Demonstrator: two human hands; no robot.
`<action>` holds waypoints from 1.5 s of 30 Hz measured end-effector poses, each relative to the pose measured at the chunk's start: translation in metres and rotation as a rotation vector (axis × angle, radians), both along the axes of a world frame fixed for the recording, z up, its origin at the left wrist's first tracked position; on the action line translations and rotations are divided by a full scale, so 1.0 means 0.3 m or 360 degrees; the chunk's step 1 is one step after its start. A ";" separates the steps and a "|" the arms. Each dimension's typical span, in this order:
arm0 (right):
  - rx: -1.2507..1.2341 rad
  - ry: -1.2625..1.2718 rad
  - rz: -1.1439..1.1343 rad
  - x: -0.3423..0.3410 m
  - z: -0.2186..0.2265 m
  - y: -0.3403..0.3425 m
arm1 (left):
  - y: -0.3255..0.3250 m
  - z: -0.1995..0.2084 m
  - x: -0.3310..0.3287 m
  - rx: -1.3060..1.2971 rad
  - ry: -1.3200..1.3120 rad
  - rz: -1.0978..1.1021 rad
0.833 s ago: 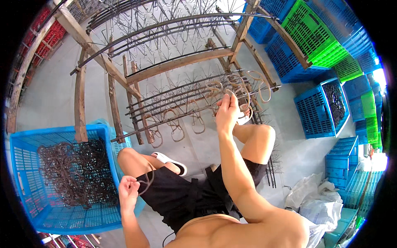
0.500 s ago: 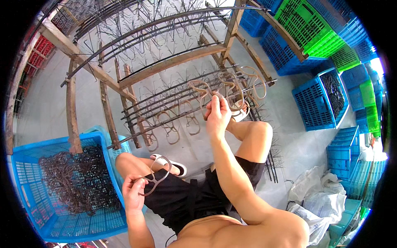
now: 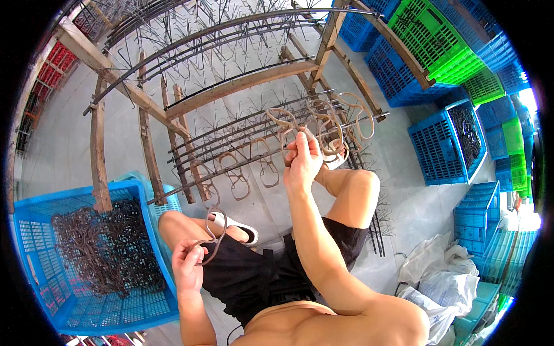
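Brown plastic eyeglass frame (image 3: 211,247) pinched in the fingers of the left hand (image 3: 187,266), held over the lap, just above the black shorts (image 3: 248,277). Right hand (image 3: 302,158) raised, fingers clenched on another brown frame (image 3: 287,123) hooked on the dark wire prongs of the wooden drying rack (image 3: 231,86). More brown frames (image 3: 236,179) hang on the prongs to either side of those fingers. Left of the left hand's fingers: blue plastic crate (image 3: 156,277) filled with a tangle of dark frames (image 3: 104,248). White sandal (image 3: 234,226) just above those fingers. Stacked blue and green crates (image 3: 450,63) well beyond the right hand.
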State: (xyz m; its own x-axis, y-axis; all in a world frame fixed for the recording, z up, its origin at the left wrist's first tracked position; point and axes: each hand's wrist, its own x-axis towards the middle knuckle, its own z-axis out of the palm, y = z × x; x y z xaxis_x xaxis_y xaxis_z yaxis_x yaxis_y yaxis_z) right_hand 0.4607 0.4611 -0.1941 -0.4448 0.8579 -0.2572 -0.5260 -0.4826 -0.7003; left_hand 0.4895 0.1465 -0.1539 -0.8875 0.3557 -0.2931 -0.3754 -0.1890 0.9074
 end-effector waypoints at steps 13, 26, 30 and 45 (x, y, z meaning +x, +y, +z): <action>0.0325 -0.0161 0.0299 0.013 -0.010 -0.005 | 0.017 -0.018 0.006 0.0052 -0.0052 -0.0026; 0.0601 -0.0200 0.0504 0.071 -0.026 0.005 | 0.051 -0.031 0.023 0.0276 -0.0064 0.0081; 0.0535 -0.0109 0.0517 0.087 -0.051 0.009 | 0.066 -0.024 0.019 0.0288 -0.0103 0.0091; 0.0831 -0.0521 0.0417 0.051 -0.006 0.061 | 0.075 -0.013 0.032 0.0318 -0.0128 0.0094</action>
